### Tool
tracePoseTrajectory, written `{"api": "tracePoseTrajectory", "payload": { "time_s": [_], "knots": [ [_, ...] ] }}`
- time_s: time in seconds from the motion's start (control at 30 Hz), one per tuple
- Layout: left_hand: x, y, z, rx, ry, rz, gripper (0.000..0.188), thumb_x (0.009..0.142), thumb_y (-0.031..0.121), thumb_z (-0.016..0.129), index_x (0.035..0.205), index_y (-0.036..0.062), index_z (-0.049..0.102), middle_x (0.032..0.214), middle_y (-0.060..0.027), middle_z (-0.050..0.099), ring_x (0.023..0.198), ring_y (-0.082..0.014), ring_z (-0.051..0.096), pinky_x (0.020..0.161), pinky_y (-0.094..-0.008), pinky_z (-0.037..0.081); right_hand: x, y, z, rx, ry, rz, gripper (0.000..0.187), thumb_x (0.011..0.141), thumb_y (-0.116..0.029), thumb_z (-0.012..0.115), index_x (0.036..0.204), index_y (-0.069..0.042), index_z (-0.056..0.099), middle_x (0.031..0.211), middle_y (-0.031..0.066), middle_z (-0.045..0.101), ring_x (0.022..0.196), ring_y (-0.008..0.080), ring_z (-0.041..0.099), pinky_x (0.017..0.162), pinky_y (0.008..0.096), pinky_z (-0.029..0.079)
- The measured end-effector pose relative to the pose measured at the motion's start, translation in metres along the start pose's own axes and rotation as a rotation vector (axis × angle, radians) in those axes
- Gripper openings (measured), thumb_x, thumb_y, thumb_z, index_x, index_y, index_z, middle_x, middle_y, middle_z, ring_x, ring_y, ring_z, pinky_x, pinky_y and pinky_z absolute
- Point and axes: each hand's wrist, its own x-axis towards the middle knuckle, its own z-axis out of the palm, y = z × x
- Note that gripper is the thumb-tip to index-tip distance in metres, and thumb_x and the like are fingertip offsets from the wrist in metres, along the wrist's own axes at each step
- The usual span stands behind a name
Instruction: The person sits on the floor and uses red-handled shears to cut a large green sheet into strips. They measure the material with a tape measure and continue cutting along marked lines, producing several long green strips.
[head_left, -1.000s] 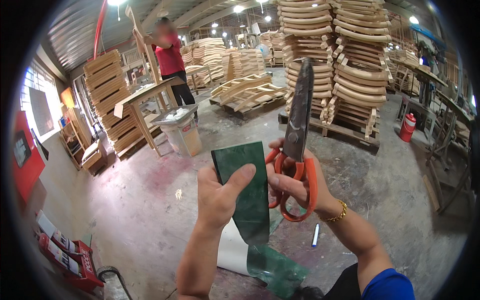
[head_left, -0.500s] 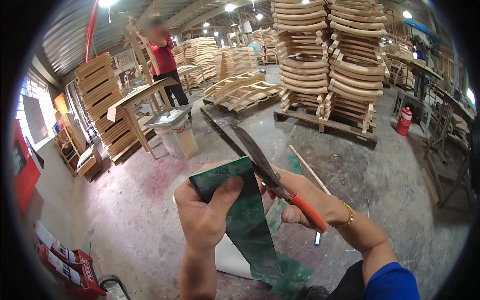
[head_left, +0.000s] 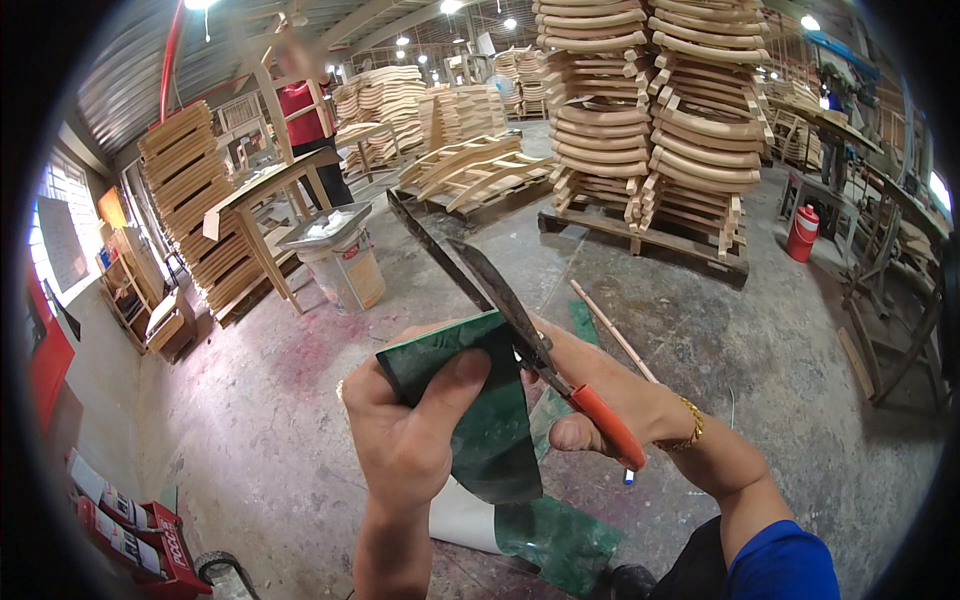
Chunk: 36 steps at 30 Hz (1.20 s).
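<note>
My left hand (head_left: 415, 425) is closed on a dark green sheet (head_left: 497, 430), thumb pressed on its near face and fingers behind it. The sheet looks thin and flexible, and its lower end hangs down. In my right hand (head_left: 600, 395) is a pair of scissors (head_left: 497, 290) with orange handles and dark, worn blades. The blades are parted and point up and to the left, at the sheet's upper right corner. My right thumb is at the orange handle; the other fingers are mostly hidden.
On the floor below lie more green sheet pieces (head_left: 560, 535), a white sheet (head_left: 465, 515) and a thin wooden stick (head_left: 615, 330). Pallets of stacked curved wooden parts (head_left: 650, 130) stand ahead. A bucket (head_left: 340, 265) is at the left, near a person (head_left: 305, 110) handling a wooden frame.
The sheet's lower end has swung and curled up a little. My hands and the scissors stay nearly in place; the view has shifted slightly.
</note>
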Motion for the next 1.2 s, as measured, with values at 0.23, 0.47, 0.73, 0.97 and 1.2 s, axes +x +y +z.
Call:
{"api": "tracePoseTrajectory", "payload": {
  "time_s": [0.23,0.47,0.73,0.97,1.2],
  "knots": [
    [0.001,0.000,0.001,0.049,0.030,0.002,0.020,0.082,0.008,0.067,0.097,-0.0058,0.065,0.081,-0.0060,0.066,0.074,-0.0097,0.058,0.070,-0.0219,0.045,0.001,0.001,0.002,0.059,0.003,0.032,0.097,0.080,-0.068,0.050,0.141,0.003,0.022,0.120,0.0246,0.046,0.108,0.0357,0.048,0.094,0.0400,0.037],
    [0.001,0.007,-0.008,0.052,-0.009,-0.086,0.018,0.081,0.007,0.067,0.094,-0.0052,0.066,0.081,-0.0056,0.066,0.073,-0.0093,0.058,0.069,-0.0216,0.045,0.001,-0.006,0.002,0.139,-0.023,0.046,0.092,0.079,-0.071,0.050,0.132,0.003,0.035,0.107,0.0190,0.053,0.098,0.0300,0.053,0.086,0.0380,0.042],
    [-0.001,0.019,-0.025,0.189,-0.123,-0.236,0.017,0.077,0.005,0.066,0.090,-0.0054,0.066,0.078,-0.0054,0.066,0.071,-0.0097,0.059,0.067,-0.0218,0.045,-0.011,-0.001,0.004,0.035,-0.066,0.051,0.087,0.080,-0.067,0.051,0.129,0.003,0.036,0.103,0.0211,0.054,0.093,0.0354,0.055,0.083,0.0413,0.043],
    [0.000,0.031,-0.039,0.333,-0.236,-0.357,0.020,0.076,0.007,0.066,0.092,-0.0050,0.066,0.077,-0.0059,0.066,0.072,-0.0108,0.059,0.067,-0.0235,0.046,-0.022,0.016,0.012,0.009,-0.137,0.015,0.088,0.079,-0.067,0.053,0.129,0.003,0.037,0.099,0.0200,0.055,0.089,0.0325,0.056,0.080,0.0399,0.044],
    [0.003,0.027,-0.040,0.325,-0.261,-0.389,0.022,0.074,0.010,0.068,0.089,-0.0055,0.066,0.076,-0.0055,0.066,0.071,-0.0110,0.060,0.066,-0.0230,0.046,-0.026,0.014,0.006,0.163,-0.220,0.163,0.110,0.069,-0.079,0.053,0.138,0.003,0.029,0.108,0.0156,0.053,0.087,0.0212,0.053,0.077,0.0338,0.044]
  ]
}}
